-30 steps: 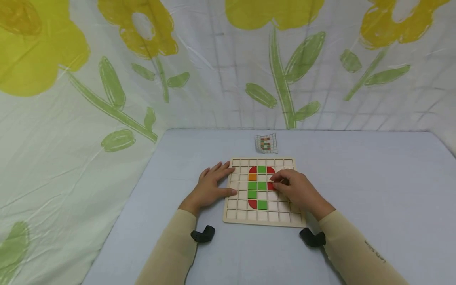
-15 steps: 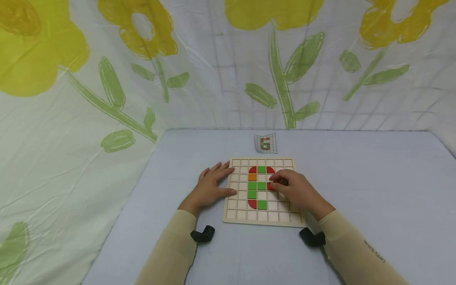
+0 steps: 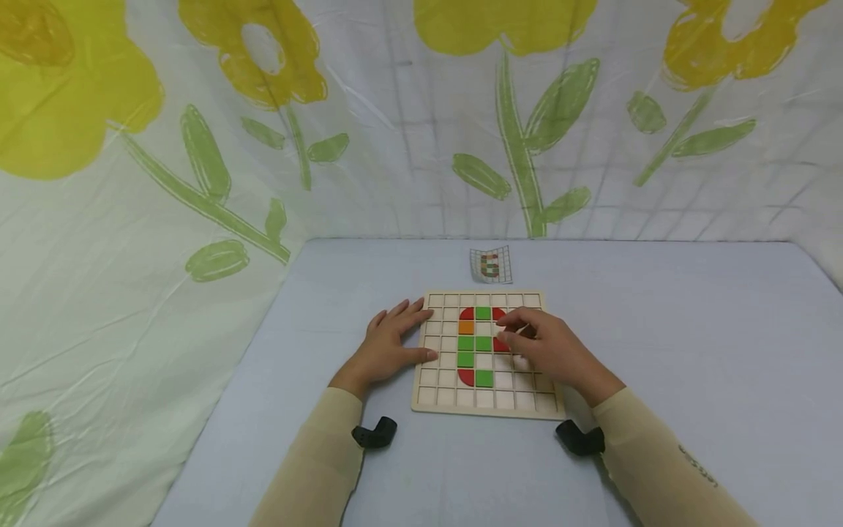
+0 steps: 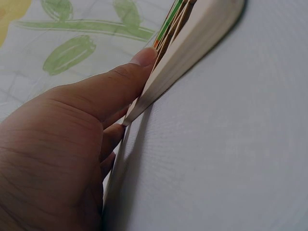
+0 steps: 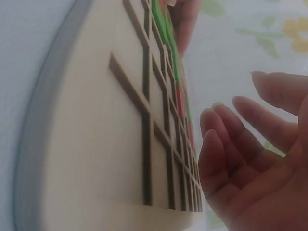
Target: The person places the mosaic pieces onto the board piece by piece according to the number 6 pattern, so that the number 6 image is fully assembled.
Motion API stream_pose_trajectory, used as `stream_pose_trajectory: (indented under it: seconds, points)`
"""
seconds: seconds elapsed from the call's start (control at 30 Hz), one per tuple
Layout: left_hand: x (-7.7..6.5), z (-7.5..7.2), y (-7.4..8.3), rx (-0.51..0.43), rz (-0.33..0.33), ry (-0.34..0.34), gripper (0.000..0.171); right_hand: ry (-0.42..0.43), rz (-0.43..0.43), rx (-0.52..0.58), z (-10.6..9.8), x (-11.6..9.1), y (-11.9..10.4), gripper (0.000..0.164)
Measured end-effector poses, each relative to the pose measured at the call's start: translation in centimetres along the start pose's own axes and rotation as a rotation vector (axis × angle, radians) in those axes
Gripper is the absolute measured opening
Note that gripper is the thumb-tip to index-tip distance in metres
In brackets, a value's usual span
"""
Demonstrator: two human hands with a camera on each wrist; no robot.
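Observation:
A light wooden grid board [image 3: 448, 397] lies on the table with several red, green and orange tiles set in its cells. My left hand [image 3: 390, 347] rests at the board's left side, fingers spread, thumb on the edge; the left wrist view shows that thumb [image 4: 144, 58] against the rim. Over the right part of the grid hovers my right hand [image 3: 549, 350], its thumb tip just above a square red tile [image 3: 503, 348]. In the right wrist view the fingers [image 5: 214, 149] are loosely bent, apart from the thumb, with nothing between them. A rounded red tile [image 3: 498, 313] sits near the fingertips.
Behind the board a small paper card [image 3: 490, 265] shows a coloured grid pattern. The pale table [image 3: 672, 329] stretches out on both sides. A curtain [image 3: 408, 146] with yellow flowers hangs behind the table.
My right thumb and fingers have let go of the square red tile and spread apart, lifting slightly. More of that tile shows now. The left hand has not moved.

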State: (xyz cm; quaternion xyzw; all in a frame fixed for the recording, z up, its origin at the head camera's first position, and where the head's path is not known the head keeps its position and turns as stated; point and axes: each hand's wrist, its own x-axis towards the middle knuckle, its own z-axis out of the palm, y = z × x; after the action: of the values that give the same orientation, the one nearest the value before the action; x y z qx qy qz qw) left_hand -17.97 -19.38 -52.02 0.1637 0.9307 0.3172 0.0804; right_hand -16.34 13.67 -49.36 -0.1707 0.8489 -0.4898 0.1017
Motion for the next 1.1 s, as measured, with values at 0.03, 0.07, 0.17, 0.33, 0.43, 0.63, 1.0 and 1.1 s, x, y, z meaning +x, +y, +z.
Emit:
stream_pose_trajectory:
  seconds: [0.03, 0.07, 0.17, 0.33, 0.43, 0.63, 1.0, 1.1]
  points:
    - [0.0, 0.0, 0.0, 0.000, 0.000, -0.001, 0.086, 0.001, -0.003, 0.000, 0.0, 0.0, -0.1, 0.027]
    - [0.0, 0.0, 0.0, 0.001, 0.000, -0.002, 0.086, 0.003, -0.006, 0.000, -0.1, 0.0, -0.1, 0.027]
    - [0.0, 0.1, 0.0, -0.001, 0.000, 0.000, 0.086, 0.003, -0.010, 0.001, -0.2, -0.1, -0.4, 0.029]
    - [0.0, 0.1, -0.1, -0.006, 0.006, 0.006, 0.086, -0.002, -0.010, 0.021, -0.7, -0.4, -0.9, 0.034]
    - [0.0, 0.2, -0.2, -0.007, 0.013, 0.006, 0.086, -0.001, -0.001, 0.034, -1.2, -0.7, -1.3, 0.036]
    - [0.1, 0.1, -0.2, 0.004, 0.008, 0.005, 0.086, 0.015, 0.001, 0.081, -2.2, -1.1, -2.1, 0.040]
    - [0.0, 0.2, -0.1, -0.005, 0.000, 0.009, 0.085, 0.029, -0.052, 0.131, -3.5, -2.1, -3.1, 0.039]
    - [0.0, 0.1, 0.0, 0.001, -0.001, 0.007, 0.086, 0.041, -0.066, 0.114, -3.9, -2.3, -3.2, 0.038]
